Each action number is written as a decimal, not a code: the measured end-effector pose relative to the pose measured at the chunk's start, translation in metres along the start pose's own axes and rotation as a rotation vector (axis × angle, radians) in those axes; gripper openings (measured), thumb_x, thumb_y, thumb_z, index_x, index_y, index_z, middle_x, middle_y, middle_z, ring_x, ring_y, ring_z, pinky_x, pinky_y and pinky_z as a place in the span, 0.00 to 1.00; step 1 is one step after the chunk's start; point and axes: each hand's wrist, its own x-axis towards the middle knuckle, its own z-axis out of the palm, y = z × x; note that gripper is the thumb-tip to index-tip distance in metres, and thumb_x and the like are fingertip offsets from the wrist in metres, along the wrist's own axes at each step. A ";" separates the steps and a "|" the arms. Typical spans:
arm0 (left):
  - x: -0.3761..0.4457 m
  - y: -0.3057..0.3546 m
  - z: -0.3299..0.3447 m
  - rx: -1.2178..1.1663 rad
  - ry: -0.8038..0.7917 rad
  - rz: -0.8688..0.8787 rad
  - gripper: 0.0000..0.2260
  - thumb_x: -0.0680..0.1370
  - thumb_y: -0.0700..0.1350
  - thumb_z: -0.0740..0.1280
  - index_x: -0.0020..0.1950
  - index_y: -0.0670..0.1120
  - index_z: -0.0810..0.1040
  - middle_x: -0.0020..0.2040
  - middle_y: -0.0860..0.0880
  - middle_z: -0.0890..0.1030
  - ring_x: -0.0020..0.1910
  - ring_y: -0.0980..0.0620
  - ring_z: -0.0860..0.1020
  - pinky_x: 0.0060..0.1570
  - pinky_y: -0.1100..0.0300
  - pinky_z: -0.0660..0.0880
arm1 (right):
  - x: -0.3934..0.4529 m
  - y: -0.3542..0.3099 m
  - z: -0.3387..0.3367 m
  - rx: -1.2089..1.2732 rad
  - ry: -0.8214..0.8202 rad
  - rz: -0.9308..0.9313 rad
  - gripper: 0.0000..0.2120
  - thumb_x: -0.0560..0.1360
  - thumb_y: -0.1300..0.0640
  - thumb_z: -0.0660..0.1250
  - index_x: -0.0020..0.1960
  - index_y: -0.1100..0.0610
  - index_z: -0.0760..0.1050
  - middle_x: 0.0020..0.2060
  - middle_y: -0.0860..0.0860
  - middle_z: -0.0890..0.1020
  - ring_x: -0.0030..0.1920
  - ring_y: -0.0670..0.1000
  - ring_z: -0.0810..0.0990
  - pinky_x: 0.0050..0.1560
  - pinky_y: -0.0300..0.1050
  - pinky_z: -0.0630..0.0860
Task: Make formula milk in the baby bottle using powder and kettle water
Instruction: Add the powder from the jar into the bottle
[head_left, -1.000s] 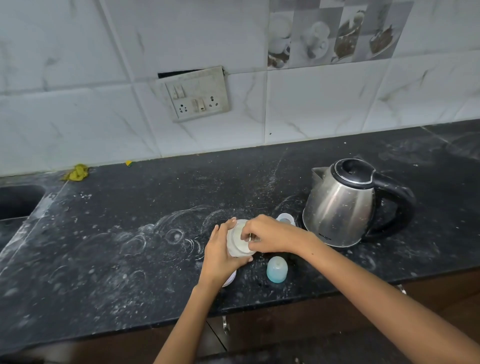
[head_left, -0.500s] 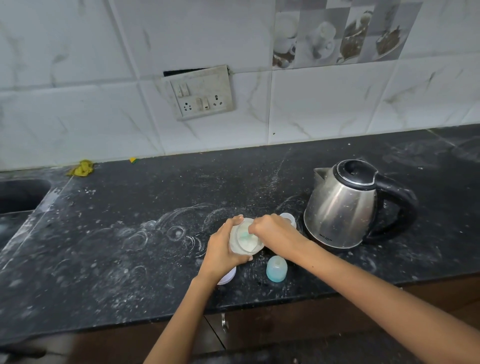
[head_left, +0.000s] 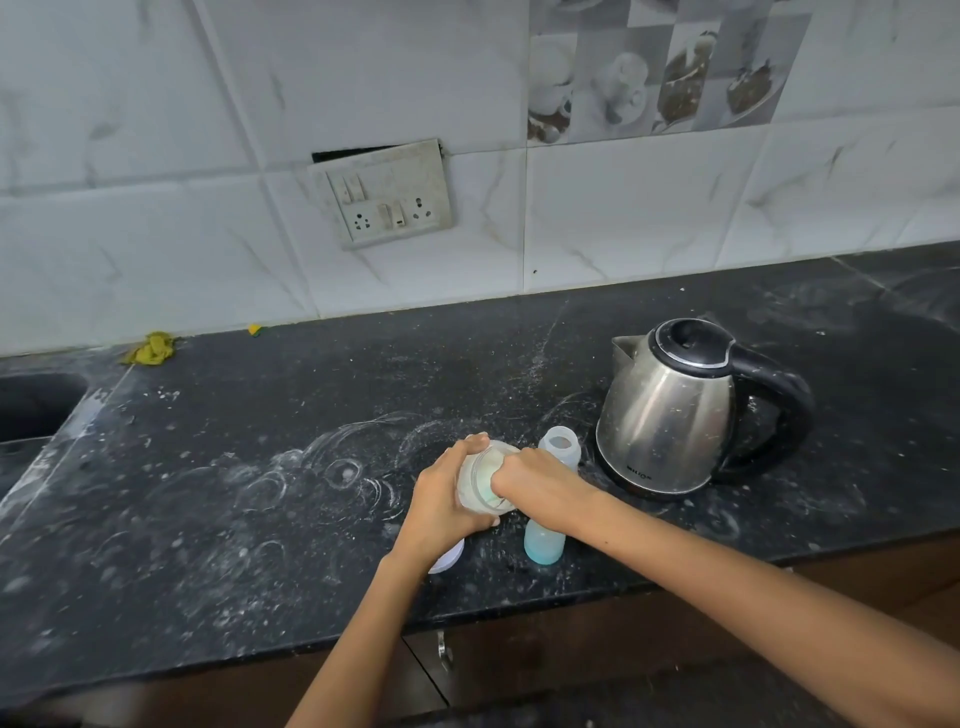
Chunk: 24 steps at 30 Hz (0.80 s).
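Black stone counter (head_left: 218, 519), dusted w/ white powder & ring marks, runs under a white marble-look tile wall.

Left hand (head_left: 441, 501) is wrapped round a translucent powder jar (head_left: 480, 480), fingers curled over its far side, jar tipped w/ its mouth toward the camera; pale greenish-white inside. Right hand (head_left: 537, 480) sits at the jar's mouth, fingers dipped in & curled; can't tell whether it's holding a scoop or anything else, fingertips are hidden.

Just behind the right hand stands the baby bottle (head_left: 560, 447), upright, open at the top, clear/whitish. In front of the right wrist, a small blue-tinted cap (head_left: 544, 543) stands on the counter. Under the left wrist a white lid (head_left: 449, 561) pokes out, mostly hidden.

Right of the bottle, close by: steel kettle (head_left: 670, 410), black lid shut, black handle pointing right, spout to the left.

Further out: switch/socket plate (head_left: 384, 195) on the wall, hanging a bit loose; yellow-green scrap (head_left: 151, 349) at the wall edge on the left; sink (head_left: 36, 405) corner at far left. Brown cabinet fronts (head_left: 571, 660) below the counter edge.
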 end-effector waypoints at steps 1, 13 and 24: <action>0.000 0.001 0.000 -0.003 0.001 0.008 0.38 0.59 0.36 0.79 0.67 0.48 0.71 0.67 0.57 0.73 0.65 0.60 0.72 0.67 0.61 0.68 | -0.001 -0.001 0.000 0.025 -0.018 0.018 0.14 0.69 0.75 0.60 0.33 0.59 0.63 0.28 0.51 0.60 0.36 0.56 0.69 0.32 0.47 0.61; 0.002 -0.009 -0.004 0.032 0.035 -0.020 0.40 0.57 0.43 0.82 0.66 0.53 0.71 0.65 0.60 0.74 0.63 0.59 0.73 0.63 0.62 0.70 | -0.026 0.018 0.000 0.918 0.326 0.402 0.05 0.69 0.65 0.76 0.44 0.59 0.87 0.39 0.54 0.87 0.39 0.48 0.85 0.43 0.32 0.78; 0.004 -0.012 -0.004 0.018 0.053 -0.046 0.38 0.56 0.46 0.81 0.62 0.58 0.71 0.59 0.71 0.74 0.59 0.70 0.72 0.55 0.79 0.65 | -0.048 0.025 0.020 1.770 0.484 0.710 0.06 0.69 0.73 0.74 0.40 0.63 0.84 0.37 0.59 0.87 0.39 0.54 0.87 0.38 0.38 0.83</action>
